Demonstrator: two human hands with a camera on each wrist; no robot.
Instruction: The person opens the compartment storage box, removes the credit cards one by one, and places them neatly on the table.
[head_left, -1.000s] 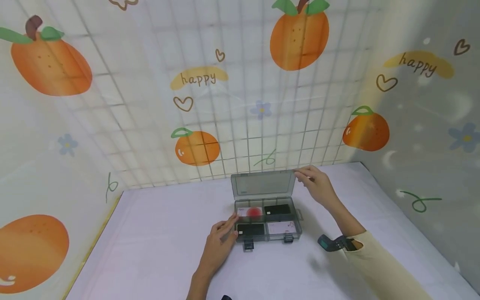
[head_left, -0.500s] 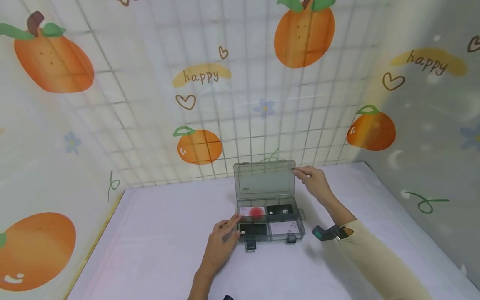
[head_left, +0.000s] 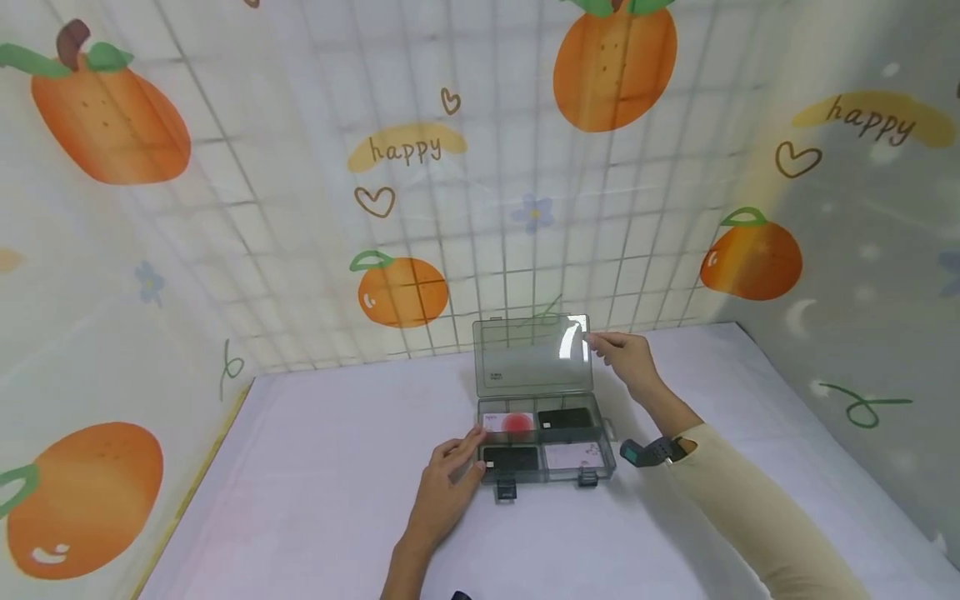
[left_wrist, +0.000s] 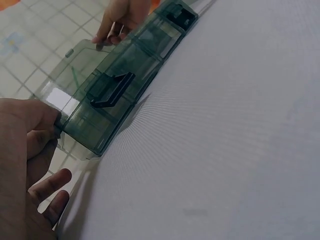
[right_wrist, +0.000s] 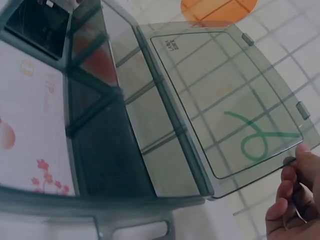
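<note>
A translucent grey-green box (head_left: 546, 480) stands on the table with its lid (head_left: 525, 358) raised. The right hand (head_left: 630, 362) pinches the lid's right edge between thumb and fingers; the right wrist view shows this hand (right_wrist: 300, 195) at the lid (right_wrist: 235, 100) corner. On the box's left side rests the left hand (head_left: 442, 492), thumb and fingertips touching its wall. Inside lie a white card with a red circle (head_left: 516, 423), a black card (head_left: 566, 418) behind right, another black card (head_left: 512, 459) in front left and a white flowered card (head_left: 573, 455) in front right.
Two latches (head_left: 506, 490) hang down at the box's front, and a handle loop (head_left: 610, 429) sticks out on its right. Behind the table (head_left: 322, 483) hangs a printed curtain (head_left: 405, 208) over a wire grid. A dark device (head_left: 648, 452) is on the right wrist.
The lid has swung further up and back, with the right hand holding its edge. The left hand has stayed at the box's left side. The head view has shifted slightly.
</note>
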